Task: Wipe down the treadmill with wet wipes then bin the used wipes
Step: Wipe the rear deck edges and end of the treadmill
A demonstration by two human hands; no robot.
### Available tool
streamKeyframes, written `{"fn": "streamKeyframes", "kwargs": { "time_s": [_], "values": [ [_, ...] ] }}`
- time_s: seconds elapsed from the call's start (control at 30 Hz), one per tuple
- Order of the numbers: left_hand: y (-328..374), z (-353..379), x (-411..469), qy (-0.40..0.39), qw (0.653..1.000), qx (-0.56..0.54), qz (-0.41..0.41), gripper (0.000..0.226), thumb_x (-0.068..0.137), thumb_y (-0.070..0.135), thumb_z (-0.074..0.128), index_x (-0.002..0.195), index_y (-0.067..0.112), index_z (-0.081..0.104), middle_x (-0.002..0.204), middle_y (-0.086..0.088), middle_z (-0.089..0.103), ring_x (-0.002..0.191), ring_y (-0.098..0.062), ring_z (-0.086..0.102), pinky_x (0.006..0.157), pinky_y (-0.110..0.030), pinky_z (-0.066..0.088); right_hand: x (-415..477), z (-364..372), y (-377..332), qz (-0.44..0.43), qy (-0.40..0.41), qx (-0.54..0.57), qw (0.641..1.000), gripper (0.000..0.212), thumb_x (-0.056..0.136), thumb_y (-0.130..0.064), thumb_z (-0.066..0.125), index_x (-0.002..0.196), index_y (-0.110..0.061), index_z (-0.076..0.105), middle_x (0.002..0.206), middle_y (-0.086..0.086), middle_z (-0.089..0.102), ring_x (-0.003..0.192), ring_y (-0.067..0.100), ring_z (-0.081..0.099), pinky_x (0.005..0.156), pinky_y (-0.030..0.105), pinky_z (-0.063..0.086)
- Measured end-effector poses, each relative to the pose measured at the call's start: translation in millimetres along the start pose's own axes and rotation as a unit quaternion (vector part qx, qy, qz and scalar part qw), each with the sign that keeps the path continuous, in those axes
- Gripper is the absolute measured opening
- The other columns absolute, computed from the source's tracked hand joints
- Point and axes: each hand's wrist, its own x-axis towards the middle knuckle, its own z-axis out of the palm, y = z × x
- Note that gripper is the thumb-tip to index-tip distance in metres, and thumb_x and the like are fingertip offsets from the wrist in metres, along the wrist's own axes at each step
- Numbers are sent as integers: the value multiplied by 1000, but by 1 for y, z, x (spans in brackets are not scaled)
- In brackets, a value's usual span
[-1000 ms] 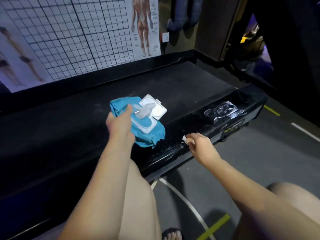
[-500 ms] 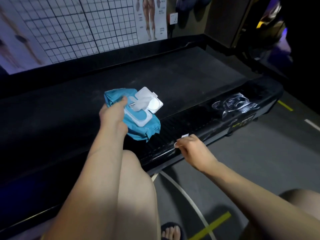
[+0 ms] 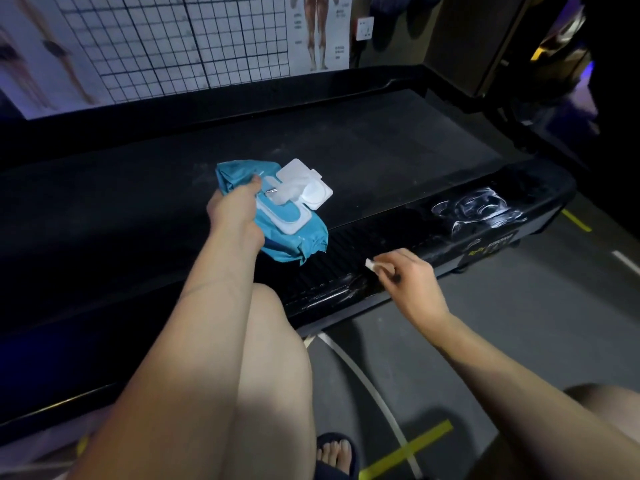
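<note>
A blue pack of wet wipes [image 3: 294, 233] lies on the black treadmill belt [image 3: 363, 161], its white lid flipped open and a wipe [image 3: 282, 195] sticking up from the slot. My left hand [image 3: 235, 209] grips the pack at its near left side. My right hand [image 3: 408, 275] hovers over the ribbed side rail [image 3: 332, 268] of the treadmill, fingers pinched on a small folded white wipe [image 3: 371, 264] whose corner shows at my fingertips.
The treadmill's rear end cap [image 3: 540, 188] has crumpled clear plastic film [image 3: 478, 209] on it. A gridded posture chart [image 3: 173, 39] and an anatomy poster hang on the wall behind. Grey floor with white and yellow lines [image 3: 408, 448] lies to the right; my knees and sandalled foot are below.
My right hand has slid right along the side rail and lifted slightly with the small wipe. My left hand stays on the pack. The camera has tilted down a little.
</note>
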Motion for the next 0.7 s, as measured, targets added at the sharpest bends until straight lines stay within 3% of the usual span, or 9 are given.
{"fn": "streamKeyframes", "kwargs": {
  "time_s": [0.13, 0.3, 0.37, 0.5, 0.63, 0.7],
  "values": [
    [-2, 11, -9, -14, 1000, -4, -13, 19, 94, 9, 78, 109, 17, 69, 101, -10, 78, 76, -25, 77, 53, -36, 61, -5, 19, -4, -76, -50, 2, 996, 15, 94, -14, 70, 107, -15, 76, 108, -6, 75, 99, 11, 70, 90, 24, 54],
    [-5, 21, -17, -6, 1000, 8, -14, 20, 94, 10, 78, 110, 17, 69, 102, -10, 77, 78, -24, 76, 55, -34, 60, -4, 39, -13, -139, -117, -46, 982, 30, 91, -6, 64, 117, -16, 74, 126, 0, 70, 118, 19, 65, 100, 34, 54],
    [-6, 22, -20, -1, 1000, 16, -14, 16, 94, 10, 77, 103, 18, 67, 102, -10, 77, 80, -24, 75, 58, -35, 60, -11, 46, -14, -157, -166, -46, 973, 40, 88, 1, 64, 125, -14, 70, 136, 4, 65, 128, 23, 59, 106, 39, 50],
    [-2, 22, -23, 10, 1000, 17, -10, 16, 94, 9, 77, 98, 20, 66, 103, -9, 77, 89, -26, 77, 70, -41, 64, -23, 44, -11, -205, -233, -55, 949, 61, 89, 9, 51, 144, -16, 54, 154, 2, 46, 146, 20, 37, 121, 35, 31],
    [-1, 20, -28, 12, 1000, 22, -15, 15, 95, 10, 76, 101, 19, 66, 102, -8, 77, 85, -24, 77, 64, -38, 62, -27, 23, -5, -192, -198, -71, 959, 49, 96, -11, 38, 141, -16, 57, 147, 2, 52, 138, 20, 43, 115, 33, 38],
    [-1, 20, -30, 13, 1000, 20, -18, 16, 95, 10, 76, 105, 18, 67, 100, -8, 77, 83, -25, 77, 58, -35, 60, -24, 13, 3, -156, -153, -70, 973, 43, 94, -8, 44, 132, -13, 63, 136, 4, 58, 128, 24, 51, 109, 38, 46]
  ]
}}
